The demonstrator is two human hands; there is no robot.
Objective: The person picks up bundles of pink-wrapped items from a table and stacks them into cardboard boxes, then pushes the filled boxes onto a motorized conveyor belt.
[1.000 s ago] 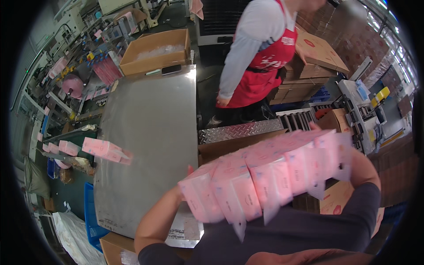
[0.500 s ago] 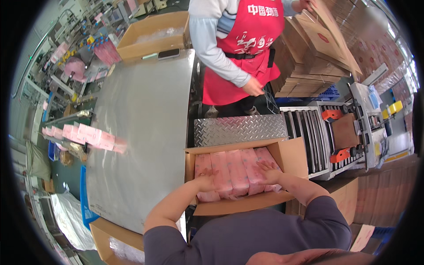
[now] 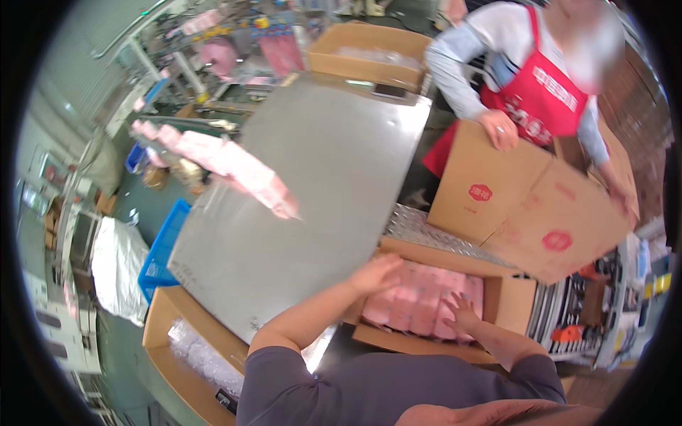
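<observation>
Pink wrapped packs [image 3: 419, 295] lie side by side in an open cardboard box [image 3: 408, 342] in front of me. My right hand [image 3: 462, 314] rests on top of the packs with its fingers spread. My left hand [image 3: 380, 275] is over the box's left side, its fingers loosely stretched and holding nothing; motion blurs it slightly. Left of the box, a row of pink packs [image 3: 238, 167] reaches in over the edge of the metal table [image 3: 320, 156].
Across from me, a co-worker in a red apron [image 3: 529, 96] holds a flattened carton [image 3: 490, 184] over the tread plate [image 3: 433, 228]. A roller conveyor [image 3: 550, 305] is at right. A blue crate [image 3: 162, 248] and a carton with clear plastic [image 3: 167, 355] flank the table.
My view has swung left. My left hand has lifted off the packs toward the box's left side; my right stays on them. The co-worker has brought the flattened carton forward, toward the box.
</observation>
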